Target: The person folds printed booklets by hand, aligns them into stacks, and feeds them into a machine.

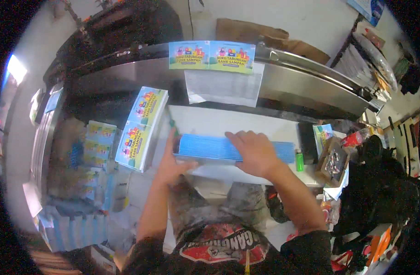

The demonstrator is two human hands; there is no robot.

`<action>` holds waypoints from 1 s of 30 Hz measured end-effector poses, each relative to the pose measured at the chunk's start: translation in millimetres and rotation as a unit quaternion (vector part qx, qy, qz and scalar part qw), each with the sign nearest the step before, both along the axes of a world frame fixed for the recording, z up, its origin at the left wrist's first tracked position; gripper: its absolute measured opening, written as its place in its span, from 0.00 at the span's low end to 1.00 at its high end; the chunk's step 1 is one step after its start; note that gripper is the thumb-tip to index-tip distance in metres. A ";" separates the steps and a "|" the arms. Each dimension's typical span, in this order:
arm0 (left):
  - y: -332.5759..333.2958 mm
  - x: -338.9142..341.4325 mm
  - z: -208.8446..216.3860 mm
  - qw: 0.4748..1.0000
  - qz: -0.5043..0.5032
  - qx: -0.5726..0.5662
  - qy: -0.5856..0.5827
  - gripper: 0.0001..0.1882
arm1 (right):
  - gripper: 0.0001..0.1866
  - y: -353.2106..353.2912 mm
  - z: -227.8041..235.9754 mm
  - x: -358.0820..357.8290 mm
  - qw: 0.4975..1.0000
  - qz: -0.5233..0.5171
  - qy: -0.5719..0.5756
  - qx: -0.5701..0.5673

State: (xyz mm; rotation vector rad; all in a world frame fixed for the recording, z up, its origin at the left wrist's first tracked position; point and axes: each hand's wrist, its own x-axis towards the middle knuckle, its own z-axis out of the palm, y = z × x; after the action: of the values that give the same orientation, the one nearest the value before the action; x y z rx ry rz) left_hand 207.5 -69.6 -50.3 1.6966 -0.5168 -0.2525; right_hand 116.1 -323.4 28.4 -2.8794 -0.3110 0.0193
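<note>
A long row of thin blue booklets lies across the white worktop in front of me, their edges packed side by side. My right hand reaches over the row right of its middle, fingers at the far side and thumb at the near side. At the left end, my left hand stands against the row, its fingers stretched out and its thumb spread apart along the near edge. Left of it rises a tall stack of booklets with colourful printed covers. A small green bottle stands just past the row's right end.
A printed cover sheet and a grey sheet rest against the metal rail at the back. At right is an open box of small items. More booklet piles and blue bundles sit lower left.
</note>
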 end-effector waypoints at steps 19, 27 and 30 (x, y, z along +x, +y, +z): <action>-12.2 -7.0 -13.2 0.995 -0.015 -0.069 0.072 0.49 | 0.48 -63.8 -87.3 -78.9 0.766 -0.196 -0.137 0.597; -15.4 -11.8 -27.8 0.993 0.003 -0.053 0.102 0.44 | 0.45 -56.5 -99.0 -82.4 0.731 -0.229 -0.145 0.626; -12.7 -12.1 -30.4 0.996 0.006 -0.038 0.081 0.43 | 0.46 -55.1 -97.2 -83.8 0.726 -0.224 -0.130 0.637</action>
State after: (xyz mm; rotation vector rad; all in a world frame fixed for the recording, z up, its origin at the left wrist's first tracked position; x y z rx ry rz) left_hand 195.5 -82.3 -80.6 1.5901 -0.3894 -0.3547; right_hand 32.3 -378.5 -68.8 -1.4747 0.2739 -0.4860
